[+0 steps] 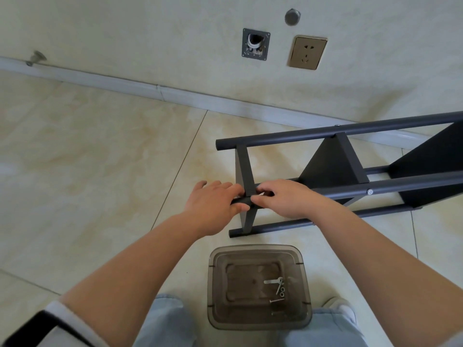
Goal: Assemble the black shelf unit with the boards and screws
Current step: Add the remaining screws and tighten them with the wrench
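**Shelf unit on its side, both hands at the near post's open hole**

Shelf unit (350, 169) lies on its side on the tile floor (87, 146), long axis running from the hands off toward the right edge of the head view. Only one view, so all from there.

Near post (390, 186) is uppermost and closest to the person. Left hand (215, 204) wraps its fingers around the post's free end. Right hand (288, 199) sits just right of the end board (246, 176), fingertips curled tight at the post; looks like a pinch on something small, can't tell what.

Key relation: empty screw hole (252, 206) faces the camera on the post, right between the two thumbs, where the end board crosses. Right hand is marginally nearer. A screw head (369, 192) is already seated further along the same post.

Spare screws (278, 294) and washers lie in the grey plastic tray (259, 251), on the floor just in front of the knees, nearer the right arm.

Judgement: this joint isn't fastened yet; next move likely needs a screw driven straight in, square to the post axis, with the left hand steadying.
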